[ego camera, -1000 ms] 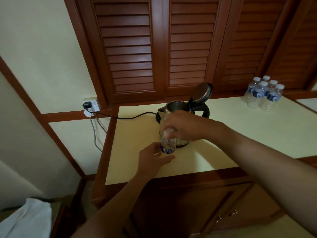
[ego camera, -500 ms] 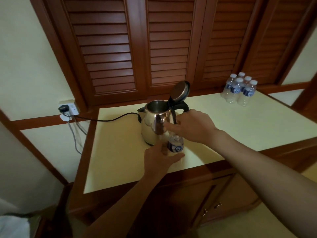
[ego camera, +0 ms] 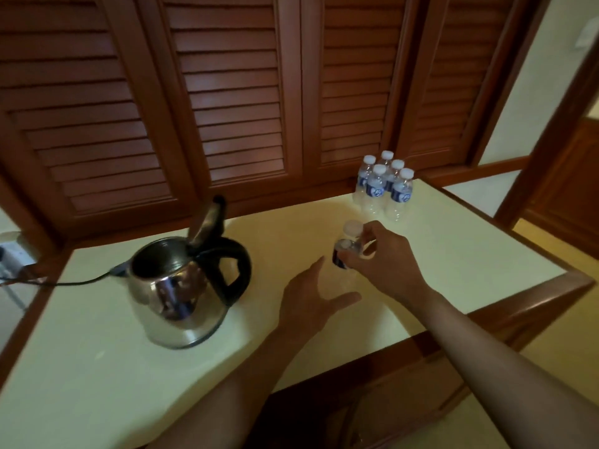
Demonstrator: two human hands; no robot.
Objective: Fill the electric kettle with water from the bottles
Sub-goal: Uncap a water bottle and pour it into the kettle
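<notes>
On cream-topped wooden counter (ego camera: pixel 97 367): shiny steel electric kettle (ego camera: pixel 181 296) at left; to its right, small clear plastic water bottle (ego camera: pixel 340 257) in right hand (ego camera: pixel 382 265); left hand (ego camera: pixel 309 301) btwn the two, nearer front. At rear right, cluster of five clear plastic bottles (ego camera: pixel 384 189), before brown louvred wooden doors (ego camera: pixel 227 92).

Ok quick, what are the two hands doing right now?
Left hand: open, holding nothing.
Right hand: fingers curled round the small water bottle, cap on.
</notes>
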